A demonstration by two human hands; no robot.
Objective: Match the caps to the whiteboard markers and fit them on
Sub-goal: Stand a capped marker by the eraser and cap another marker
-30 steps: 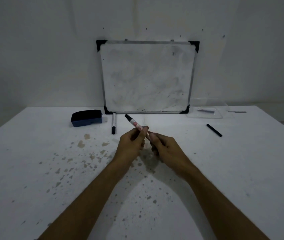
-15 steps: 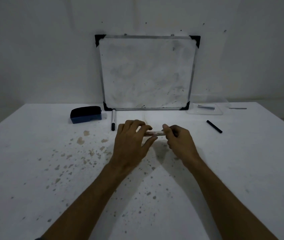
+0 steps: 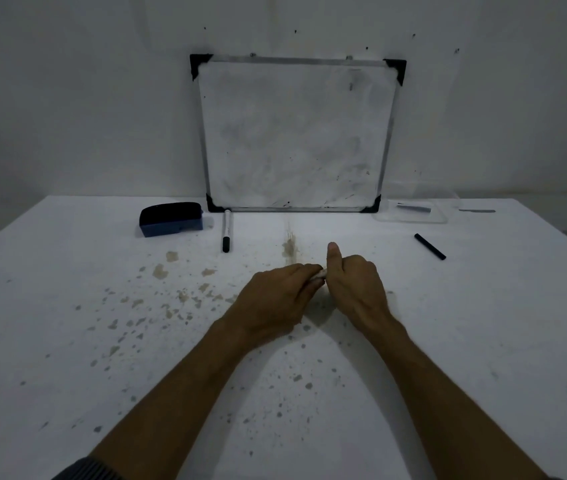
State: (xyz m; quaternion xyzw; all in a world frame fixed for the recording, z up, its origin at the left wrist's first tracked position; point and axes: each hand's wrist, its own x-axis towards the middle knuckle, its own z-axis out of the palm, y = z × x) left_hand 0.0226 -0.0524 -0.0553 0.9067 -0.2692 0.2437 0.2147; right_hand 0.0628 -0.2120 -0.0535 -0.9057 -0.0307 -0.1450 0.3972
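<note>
Item in hand: a pale, slim whiteboard marker (image 3: 320,274), nearly all hidden; only a short whitish stretch shows in the gap between the two fists, above the stained white table (image 3: 67,341).

Left hand (image 3: 275,299): fingers curled closed around the marker's left portion.
Right hand (image 3: 356,285): clenched on the marker's right end, thumb (image 3: 333,254) raised upright. Whether a cap sits under these fingers cannot be told.

Other stock:
- White-barrelled marker with black cap (image 3: 227,231), lying well beyond the left hand's knuckles.
- Loose slim black stick (image 3: 430,246), a cap or a marker, well out past the right thumb.
- Dark blue block eraser (image 3: 171,220), farther off to the left.
- Smudged metal-framed whiteboard (image 3: 295,133), propped against the wall behind both hands.
- Clear plastic tray (image 3: 441,218) holding a dark piece, beyond the black stick.

Risks, judged:
- A cap pushed on askew may jam or sit half-seated, leaving the tip to dry.
- With both fists covering the joint, a wrong-colour match could go unnoticed.
- Pressing hard may slip the barrel and ink the fingers.

Markings: none legible; faint specks on the lying marker's barrel are too small to read.
</note>
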